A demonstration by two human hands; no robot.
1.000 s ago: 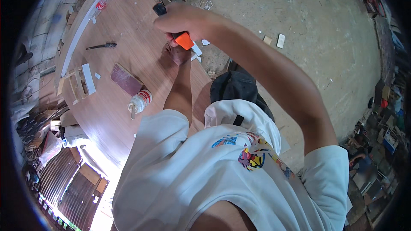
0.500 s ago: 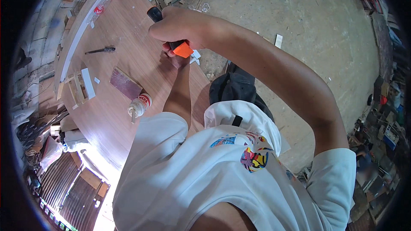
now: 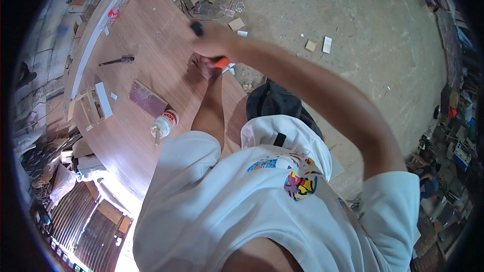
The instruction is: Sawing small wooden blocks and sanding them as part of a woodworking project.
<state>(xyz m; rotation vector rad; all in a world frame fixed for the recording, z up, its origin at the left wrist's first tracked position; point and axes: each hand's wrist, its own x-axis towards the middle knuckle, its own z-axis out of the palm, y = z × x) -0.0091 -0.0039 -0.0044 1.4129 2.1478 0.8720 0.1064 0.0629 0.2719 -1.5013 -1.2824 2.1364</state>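
Observation:
My right hand (image 3: 216, 43) is closed round a tool with a black end (image 3: 196, 28) and an orange end (image 3: 220, 62); motion blur and my fingers hide its kind. Just below it, at the right edge of the wooden tabletop (image 3: 151, 40), my left hand (image 3: 205, 67) rests low on the surface. Its visible fingers look stretched out, though the right hand and the tool partly cover it. Small white pieces (image 3: 230, 68) lie beside the left hand at the table edge.
On the table are a white bottle (image 3: 165, 123), a reddish-brown block (image 3: 147, 98), a small wooden frame (image 3: 91, 107), a white strip (image 3: 104, 99), a dark slim tool (image 3: 117, 61) and a plastic bottle (image 3: 119, 8). Offcuts (image 3: 327, 45) lie on the floor to the right.
My right hand and the tool have shifted slightly right and down, with the forearm lower and blurred. Offcuts on the floor beyond the arm now show. My left hand stays at the table edge.

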